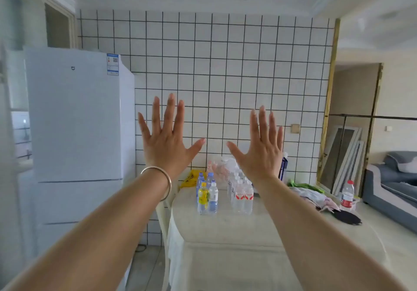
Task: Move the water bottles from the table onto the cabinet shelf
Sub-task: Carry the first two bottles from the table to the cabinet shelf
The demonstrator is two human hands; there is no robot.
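Several small water bottles stand on the white-clothed table (225,229) near its far end. A blue-capped group (212,197) with one yellow-labelled bottle (203,197) is on the left. A tight cluster with red-and-white labels (242,197) is on the right. One more red-labelled bottle (347,194) stands alone at the table's right edge. My left hand (168,141) and my right hand (261,148) are raised in front of me above the bottles, fingers spread, backs toward me, holding nothing. No cabinet shelf is in view.
A white fridge (76,119) stands at the left against the tiled wall (225,65). On the table lie a yellow bag (191,177), crumpled plastic wrap (220,166), cloths (313,194) and a dark round object (347,217). A grey sofa (394,184) is at the right.
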